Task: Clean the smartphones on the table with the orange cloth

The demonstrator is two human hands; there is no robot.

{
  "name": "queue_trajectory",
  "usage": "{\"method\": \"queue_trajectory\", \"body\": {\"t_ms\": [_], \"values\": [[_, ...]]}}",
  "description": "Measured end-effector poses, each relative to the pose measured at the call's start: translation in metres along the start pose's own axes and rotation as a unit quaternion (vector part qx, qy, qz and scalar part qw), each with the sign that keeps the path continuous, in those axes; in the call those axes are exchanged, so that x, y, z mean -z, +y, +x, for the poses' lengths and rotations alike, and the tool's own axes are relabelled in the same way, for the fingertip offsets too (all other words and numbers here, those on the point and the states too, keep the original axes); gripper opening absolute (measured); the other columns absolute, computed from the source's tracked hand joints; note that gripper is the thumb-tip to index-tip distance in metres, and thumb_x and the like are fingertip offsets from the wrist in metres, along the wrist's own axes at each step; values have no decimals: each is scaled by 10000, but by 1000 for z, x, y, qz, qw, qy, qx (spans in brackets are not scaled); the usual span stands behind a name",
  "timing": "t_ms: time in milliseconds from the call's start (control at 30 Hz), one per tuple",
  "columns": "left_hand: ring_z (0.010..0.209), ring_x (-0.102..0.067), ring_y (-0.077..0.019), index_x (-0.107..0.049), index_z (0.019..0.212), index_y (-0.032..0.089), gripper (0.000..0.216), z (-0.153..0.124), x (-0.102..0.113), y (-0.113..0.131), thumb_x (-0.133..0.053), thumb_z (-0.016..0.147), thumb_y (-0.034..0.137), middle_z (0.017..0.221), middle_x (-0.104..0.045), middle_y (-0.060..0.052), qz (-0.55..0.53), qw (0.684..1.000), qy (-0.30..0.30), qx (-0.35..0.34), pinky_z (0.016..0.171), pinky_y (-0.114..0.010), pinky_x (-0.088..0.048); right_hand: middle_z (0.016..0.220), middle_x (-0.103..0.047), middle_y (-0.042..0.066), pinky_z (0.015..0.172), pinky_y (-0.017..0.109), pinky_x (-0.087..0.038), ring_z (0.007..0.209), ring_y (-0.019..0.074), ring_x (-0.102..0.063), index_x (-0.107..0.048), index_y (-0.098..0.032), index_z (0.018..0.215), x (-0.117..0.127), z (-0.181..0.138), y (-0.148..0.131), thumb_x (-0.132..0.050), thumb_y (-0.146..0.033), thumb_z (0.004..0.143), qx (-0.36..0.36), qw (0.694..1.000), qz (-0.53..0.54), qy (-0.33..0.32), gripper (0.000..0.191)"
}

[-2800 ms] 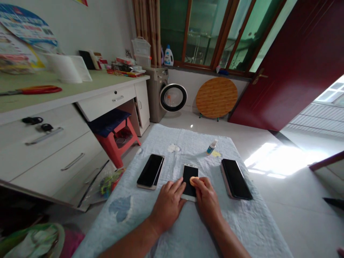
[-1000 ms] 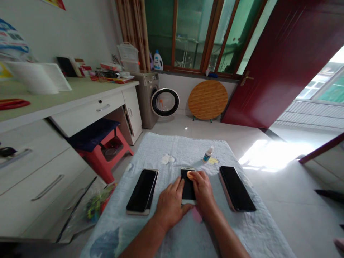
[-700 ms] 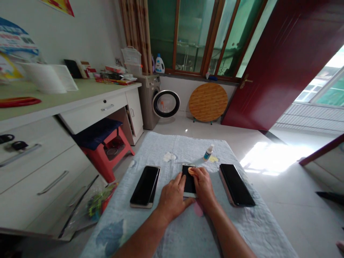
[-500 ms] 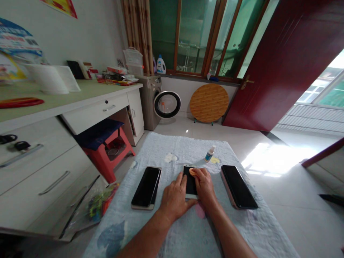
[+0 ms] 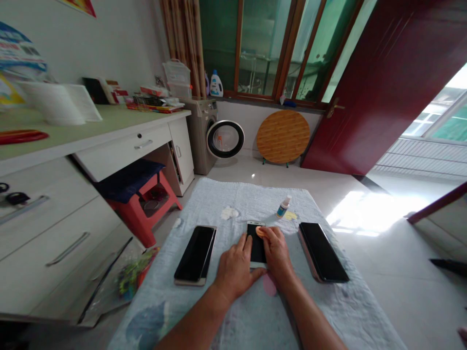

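A white-framed smartphone (image 5: pixel 257 249) with a dark screen lies on the light blue cloth (image 5: pixel 241 194) between my hands. My left hand (image 5: pixel 235 265) steadies it, fingers along its left edge and thumb at its bottom edge. Pinched in the fingers of my right hand (image 5: pixel 276 250) is a small orange sponge pad (image 5: pixel 260 231), pressed on the upper part of the screen. Another smartphone (image 5: pixel 196 253) lies face up to the left, and a third phone (image 5: pixel 323 252), thicker, lies to the right. A small spray bottle (image 5: pixel 283 207) stands upright beyond my right hand.
At the left is a desk (image 5: pixel 120 121) with drawers, and a red stool (image 5: pixel 142 214) sits under it. A washing machine (image 5: pixel 200 138) with its round door swung out, a round wooden tabletop (image 5: pixel 283 136) and a red door (image 5: pixel 359 87) are farther back.
The view has shifted slightly, so everything sits a little further left and up. My hands, the sponge pad and the phones keep nearly the same positions relative to each other.
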State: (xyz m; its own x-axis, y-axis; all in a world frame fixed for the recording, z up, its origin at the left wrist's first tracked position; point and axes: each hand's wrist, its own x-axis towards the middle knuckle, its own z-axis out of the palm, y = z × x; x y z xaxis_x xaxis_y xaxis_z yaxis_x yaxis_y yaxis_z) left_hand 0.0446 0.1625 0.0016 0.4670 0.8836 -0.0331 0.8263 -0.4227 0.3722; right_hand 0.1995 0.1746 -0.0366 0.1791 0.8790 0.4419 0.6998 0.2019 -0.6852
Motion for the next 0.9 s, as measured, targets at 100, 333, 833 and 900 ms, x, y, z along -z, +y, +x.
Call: {"method": "queue_trajectory", "body": {"t_ms": [100,333,833,900], "values": [[1222,-515,-315,-326,1450,126,841,0,0,0,-600,782,559,1517,-330,-150,-7,1000,-1,1,997,-406,-439,935,-602,54,837,332,-440,882,183,-543,-670,-221,1025,0,-1,0,-444,-189,894,2,1000,-1,-2,263],[1228,-510,-317,-313,1456,149,837,0,0,-1,-594,781,557,1526,-313,-144,-19,1000,-7,6,1004,-408,-429,933,-605,58,827,341,-446,887,191,-551,-665,-218,1034,1,-1,1,-450,-193,887,10,1000,-4,-7,262],[1243,-500,-319,-336,1448,158,841,1,1,-1,-613,764,561,1528,-313,-137,-26,1000,-10,10,1023,-413,-422,943,-598,57,838,354,-441,901,198,-537,-657,-231,1054,1,-2,0,-459,-185,885,14,999,-28,-13,265],[1240,-502,-320,-339,1449,156,832,1,3,0,-607,769,553,1533,-303,-135,-24,999,-19,15,1024,-418,-421,950,-601,57,837,356,-443,900,200,-536,-659,-239,1059,1,-2,0,-461,-184,884,16,999,-29,-16,271]]}}
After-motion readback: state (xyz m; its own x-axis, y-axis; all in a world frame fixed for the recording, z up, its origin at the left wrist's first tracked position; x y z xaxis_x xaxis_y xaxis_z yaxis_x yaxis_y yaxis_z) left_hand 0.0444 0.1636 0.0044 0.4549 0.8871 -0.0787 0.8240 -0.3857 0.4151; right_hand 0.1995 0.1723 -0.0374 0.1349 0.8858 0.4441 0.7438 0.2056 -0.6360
